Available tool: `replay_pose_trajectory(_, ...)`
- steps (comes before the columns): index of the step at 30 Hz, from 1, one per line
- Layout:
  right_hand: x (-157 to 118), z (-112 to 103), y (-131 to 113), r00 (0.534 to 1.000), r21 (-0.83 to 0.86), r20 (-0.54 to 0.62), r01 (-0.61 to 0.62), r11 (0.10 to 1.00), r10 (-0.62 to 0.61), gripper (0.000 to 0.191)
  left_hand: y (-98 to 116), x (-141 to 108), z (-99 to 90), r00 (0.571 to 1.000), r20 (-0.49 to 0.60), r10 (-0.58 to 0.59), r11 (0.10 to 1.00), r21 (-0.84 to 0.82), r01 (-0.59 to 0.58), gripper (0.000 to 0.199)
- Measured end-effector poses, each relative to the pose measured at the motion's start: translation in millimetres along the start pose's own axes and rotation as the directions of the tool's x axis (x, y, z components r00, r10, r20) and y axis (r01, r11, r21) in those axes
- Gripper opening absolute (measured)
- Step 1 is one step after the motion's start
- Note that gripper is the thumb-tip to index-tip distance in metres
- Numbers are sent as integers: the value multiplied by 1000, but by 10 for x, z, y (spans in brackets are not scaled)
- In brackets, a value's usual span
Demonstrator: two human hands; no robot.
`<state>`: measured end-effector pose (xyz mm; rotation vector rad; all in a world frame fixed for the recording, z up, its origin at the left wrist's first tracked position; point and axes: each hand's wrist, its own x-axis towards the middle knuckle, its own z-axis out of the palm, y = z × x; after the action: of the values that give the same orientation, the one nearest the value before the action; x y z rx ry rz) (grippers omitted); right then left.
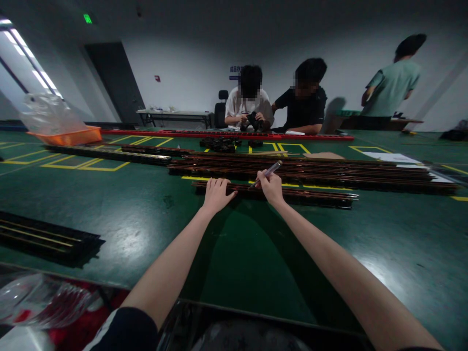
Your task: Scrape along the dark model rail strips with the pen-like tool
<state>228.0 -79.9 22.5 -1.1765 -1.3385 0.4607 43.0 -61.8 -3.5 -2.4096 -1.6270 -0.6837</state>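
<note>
A long dark rail-like strip [310,196] with coppery lines lies crosswise on the green table in front of me. My left hand [218,192] rests on its left part, fingers stretched over it and thumb held out to the right. My right hand [270,186] is closed around a slim pen-shaped tool [272,169] with a greyish, see-through handle. The tool slants, its thin tip down at the strip between my hands. Whether the tip touches the strip I cannot tell. Just behind lies a bundle of several similar strips [329,171].
More dark strips [40,236] lie at the near left. An orange tray [69,136] with clear plastic bags stands far left. Dark parts [219,144] are heaped behind the bundle. Two people [250,105] sit across the table; another person [393,87] stands far right. White paper [391,157] lies right.
</note>
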Motion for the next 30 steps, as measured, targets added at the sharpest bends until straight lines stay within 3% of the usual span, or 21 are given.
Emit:
replay_pose_trajectory(15,-2,-29,-7,991,-180,-57,111,977,-123,34,4,-18,-46,999,13,35,998,-52,-34,35)
replay_pose_trajectory(30,14,-9,14,979,-352,-101,133,926,-179,35,14,-16,-12,997,-5,77,997,1,-77,33)
